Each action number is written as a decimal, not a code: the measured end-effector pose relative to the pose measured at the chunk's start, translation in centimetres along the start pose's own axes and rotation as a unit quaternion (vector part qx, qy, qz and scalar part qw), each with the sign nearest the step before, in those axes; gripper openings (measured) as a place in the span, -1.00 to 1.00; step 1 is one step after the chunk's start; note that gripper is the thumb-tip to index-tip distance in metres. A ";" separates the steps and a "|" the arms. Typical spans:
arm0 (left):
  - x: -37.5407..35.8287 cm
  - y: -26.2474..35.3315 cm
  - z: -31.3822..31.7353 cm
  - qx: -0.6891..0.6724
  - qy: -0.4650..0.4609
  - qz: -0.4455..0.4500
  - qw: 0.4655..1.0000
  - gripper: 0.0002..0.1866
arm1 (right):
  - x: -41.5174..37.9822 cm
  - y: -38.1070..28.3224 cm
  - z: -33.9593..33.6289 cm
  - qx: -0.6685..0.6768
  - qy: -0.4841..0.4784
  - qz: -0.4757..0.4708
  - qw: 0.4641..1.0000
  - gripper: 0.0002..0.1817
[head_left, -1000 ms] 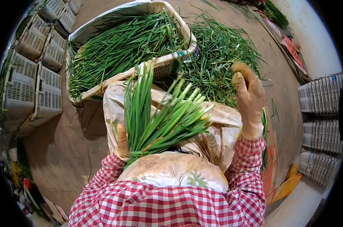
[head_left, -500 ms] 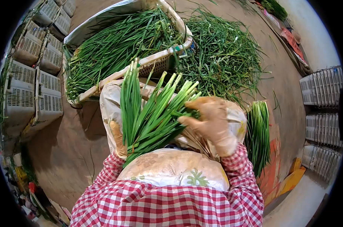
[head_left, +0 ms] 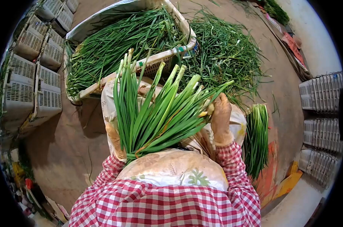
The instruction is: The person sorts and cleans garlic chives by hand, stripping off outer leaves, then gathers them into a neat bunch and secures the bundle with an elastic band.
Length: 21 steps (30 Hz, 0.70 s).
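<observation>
Left hand [head_left: 115,138]: fingers closed around the leafy lower left end of the loose bunch [head_left: 160,117], partly hidden by it.
Right hand [head_left: 221,119]: fingers bent inward at the bunch's right edge, close to the stalk ends; whether they pinch a stalk, I cannot tell.
Loose bunch: above the cloth-covered lap [head_left: 238,125], pale ends fanned upward and to the right.
Basket [head_left: 92,89]: beyond the knees, tilted in view, filled with long green stalks [head_left: 122,41].
Heap [head_left: 224,53]: tangled green blades on the floor [head_left: 73,151], right of the basket.
Neat bundle [head_left: 256,140]: right of the lap, pale ends farthest from the body.
Crates: pale, slatted, along the left [head_left: 21,79] and right sides.
</observation>
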<state>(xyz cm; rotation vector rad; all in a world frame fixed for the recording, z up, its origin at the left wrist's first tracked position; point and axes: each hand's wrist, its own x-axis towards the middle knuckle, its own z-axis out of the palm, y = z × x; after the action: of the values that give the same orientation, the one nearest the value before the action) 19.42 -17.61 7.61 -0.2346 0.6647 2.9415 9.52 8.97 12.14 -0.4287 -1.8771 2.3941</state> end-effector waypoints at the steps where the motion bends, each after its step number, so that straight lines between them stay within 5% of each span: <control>1: -0.1 -0.1 -0.1 0.001 -0.001 0.000 1.000 -0.03 | 1.0 0.5 -0.9 0.000 -0.001 -0.002 1.000 -0.78; 3: -0.2 -0.1 -0.4 0.001 0.000 -0.002 1.000 -0.03 | 2.8 1.1 -2.6 0.134 -0.042 0.151 0.979 -0.82; 9: -0.6 -0.3 -1.1 0.005 -0.004 -0.011 1.000 -0.04 | 5.2 -0.8 -2.9 0.102 -0.006 0.197 0.975 -0.81; 16: -0.7 0.2 -1.1 0.033 -0.009 0.001 0.999 -0.06 | 13.3 -2.6 -10.3 -0.148 0.135 -0.062 0.978 -0.77; 17: -0.7 0.2 -1.2 0.027 -0.007 0.000 1.000 -0.06 | 13.4 -2.9 -10.2 -0.364 0.151 -0.087 0.915 -0.78; 19: -0.5 0.4 -0.6 0.014 -0.003 -0.001 1.000 -0.05 | 12.5 -4.3 -8.0 -0.560 0.155 -0.111 0.806 -0.80; 21: -0.4 0.6 0.0 0.030 -0.001 0.000 1.000 -0.06 | 9.2 -4.8 -4.1 -0.268 -0.050 -0.239 0.932 -0.80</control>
<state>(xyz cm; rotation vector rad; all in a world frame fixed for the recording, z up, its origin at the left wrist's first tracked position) 19.70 -18.18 7.95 -0.2275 0.7501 2.9161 1.17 16.14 14.24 0.1302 -2.3355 1.6099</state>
